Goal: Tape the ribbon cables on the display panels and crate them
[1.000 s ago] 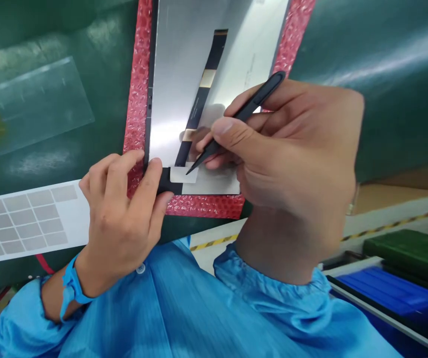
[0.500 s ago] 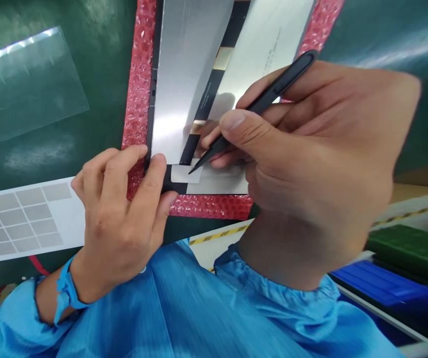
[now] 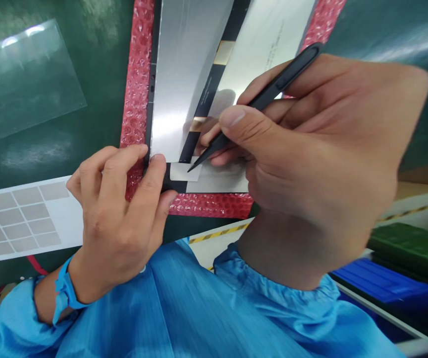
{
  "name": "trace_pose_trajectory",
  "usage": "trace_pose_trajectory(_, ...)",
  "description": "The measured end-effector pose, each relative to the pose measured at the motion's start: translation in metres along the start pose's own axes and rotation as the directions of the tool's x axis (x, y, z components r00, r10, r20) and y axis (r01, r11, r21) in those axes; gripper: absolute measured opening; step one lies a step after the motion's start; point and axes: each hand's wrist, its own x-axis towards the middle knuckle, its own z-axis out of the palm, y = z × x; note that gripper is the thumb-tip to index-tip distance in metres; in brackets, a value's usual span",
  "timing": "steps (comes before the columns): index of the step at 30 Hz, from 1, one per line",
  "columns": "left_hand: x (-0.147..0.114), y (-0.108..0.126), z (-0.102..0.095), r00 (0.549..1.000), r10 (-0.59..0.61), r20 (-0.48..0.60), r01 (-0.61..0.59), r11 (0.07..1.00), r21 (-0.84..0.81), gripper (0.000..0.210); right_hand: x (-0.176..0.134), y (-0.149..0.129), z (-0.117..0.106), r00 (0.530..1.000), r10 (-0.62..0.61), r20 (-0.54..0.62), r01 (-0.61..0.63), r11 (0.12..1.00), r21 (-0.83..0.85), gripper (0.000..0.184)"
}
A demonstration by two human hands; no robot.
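My right hand (image 3: 311, 144) pinches black tweezers (image 3: 259, 102), whose pointed tip rests on a small pale sticker (image 3: 184, 172). That sticker lies across the near left corner of a flat metal-backed panel (image 3: 187, 79), over its black border and silver plate. At the same corner, my left hand (image 3: 120, 214) lies with fingers bent and apart. Its index fingertip and thumb touch the panel's corner, and the other fingertips are at its left edge. Part of the panel's right side is hidden behind my right hand.
Pink bubble wrap (image 3: 135, 94) lies under the panel on a green tabletop (image 3: 102, 49). To the left are a sheet of grey rectangular stickers (image 3: 16, 219) and a clear plastic sheet (image 3: 31, 84). Blue (image 3: 385, 283) and green bins (image 3: 415, 248) stand low on the right.
The view has shifted very slightly. Both hands, the tweezers and the sticker keep practically the same places on the panel.
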Motion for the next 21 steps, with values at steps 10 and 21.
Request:
trace_pose_trajectory(10, -0.005, 0.001, 0.006, 0.999, 0.028, 0.015, -0.028, 0.999, 0.023, 0.031, 0.000, 0.003, -0.003, 1.000, 0.020, 0.012, -0.019, 0.998, -0.062, 0.018)
trace_pose_trajectory(21, -0.008, 0.013, 0.001, 0.986, 0.124, 0.112, -0.149, 0.956, 0.252, 0.041, -0.006, 0.005, -0.015, 0.985, -0.095, -0.147, 0.079, 0.991, -0.109, 0.010)
